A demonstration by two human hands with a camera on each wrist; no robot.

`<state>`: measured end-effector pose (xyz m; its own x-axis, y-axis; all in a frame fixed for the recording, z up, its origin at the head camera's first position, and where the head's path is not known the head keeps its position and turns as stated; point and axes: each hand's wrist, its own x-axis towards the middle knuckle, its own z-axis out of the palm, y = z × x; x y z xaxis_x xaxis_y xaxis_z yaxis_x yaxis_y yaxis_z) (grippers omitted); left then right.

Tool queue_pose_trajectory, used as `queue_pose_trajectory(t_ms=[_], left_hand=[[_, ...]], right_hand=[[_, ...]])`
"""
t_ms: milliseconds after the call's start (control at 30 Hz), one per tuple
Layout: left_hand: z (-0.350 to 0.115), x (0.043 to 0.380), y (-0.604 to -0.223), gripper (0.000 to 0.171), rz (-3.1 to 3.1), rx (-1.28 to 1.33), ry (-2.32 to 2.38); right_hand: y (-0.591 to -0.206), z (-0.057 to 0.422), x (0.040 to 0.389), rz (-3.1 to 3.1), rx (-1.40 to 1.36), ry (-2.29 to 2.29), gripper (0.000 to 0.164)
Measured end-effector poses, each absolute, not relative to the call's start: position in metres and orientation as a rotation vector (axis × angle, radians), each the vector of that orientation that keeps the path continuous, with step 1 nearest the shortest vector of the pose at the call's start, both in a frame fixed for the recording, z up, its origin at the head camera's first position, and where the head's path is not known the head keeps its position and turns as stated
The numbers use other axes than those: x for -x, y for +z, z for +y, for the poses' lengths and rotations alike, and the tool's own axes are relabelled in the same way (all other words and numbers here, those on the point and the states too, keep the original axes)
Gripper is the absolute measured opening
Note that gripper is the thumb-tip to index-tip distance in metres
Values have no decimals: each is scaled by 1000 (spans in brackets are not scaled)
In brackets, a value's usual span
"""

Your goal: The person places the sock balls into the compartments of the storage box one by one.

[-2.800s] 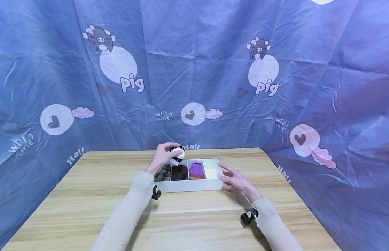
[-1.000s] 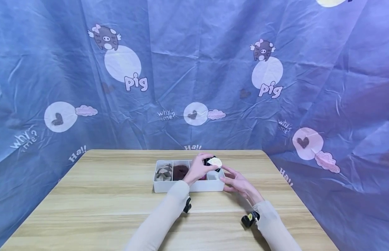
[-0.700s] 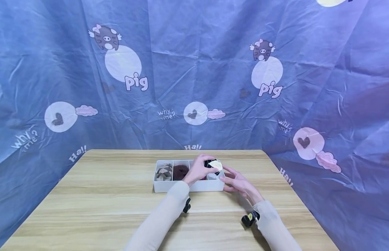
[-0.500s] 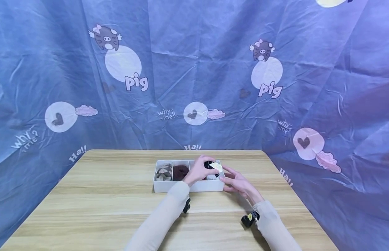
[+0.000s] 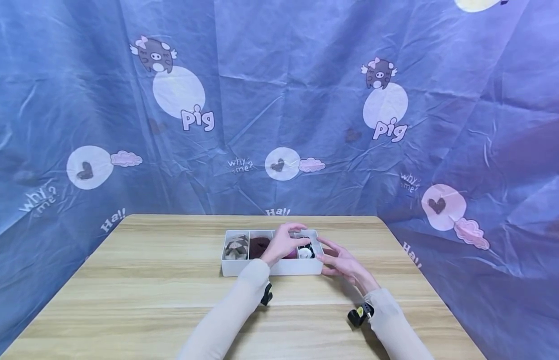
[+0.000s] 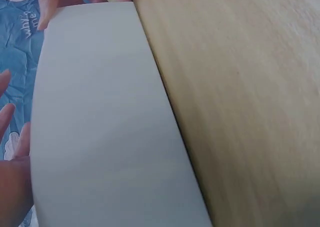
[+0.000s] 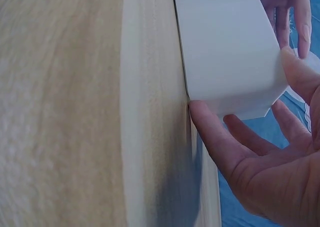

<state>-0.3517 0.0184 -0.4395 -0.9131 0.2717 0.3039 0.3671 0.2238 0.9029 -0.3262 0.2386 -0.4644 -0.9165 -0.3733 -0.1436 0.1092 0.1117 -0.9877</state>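
Note:
A white divided box (image 5: pixel 272 269) stands on the table with a row of compartments. In its rightmost compartment lies a folded black-and-white sock (image 5: pixel 306 252). My left hand (image 5: pixel 283 243) hovers over the right half of the box, thumb and fingers apart, with nothing between them. Beneath it, a pink-purple sock (image 5: pixel 290 254) is mostly covered. My right hand (image 5: pixel 347 262) touches the box's right end with spread fingers; in the right wrist view its thumb meets the upper edge and a fingertip the lower corner.
A grey-brown checked sock (image 5: pixel 236 247) fills the leftmost compartment, and a dark brown sock (image 5: pixel 258 246) lies beside it. The wooden table (image 5: pixel 148 285) reaches back to a blue printed curtain (image 5: pixel 324 110).
My left hand has carried the black-and-white sock rightward from above the left compartments, lowered it into the rightmost one and let it go. The right hand has stayed at the box's end.

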Motion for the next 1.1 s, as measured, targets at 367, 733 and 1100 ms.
queue_pose_trajectory(t_ms=[367,733,1100], left_hand=[[5,346,-429,39,-2350,655,-1895],[-26,333,-428,35,-2364,684,-1762],[-83,325,-444,30,-2374,565,-1610]], right_hand=[[-461,244,324,2031,261,-1856,73],[-453,244,316,2188,229,-1808,70],[-451,216,312,2761,374,-1410,61]])
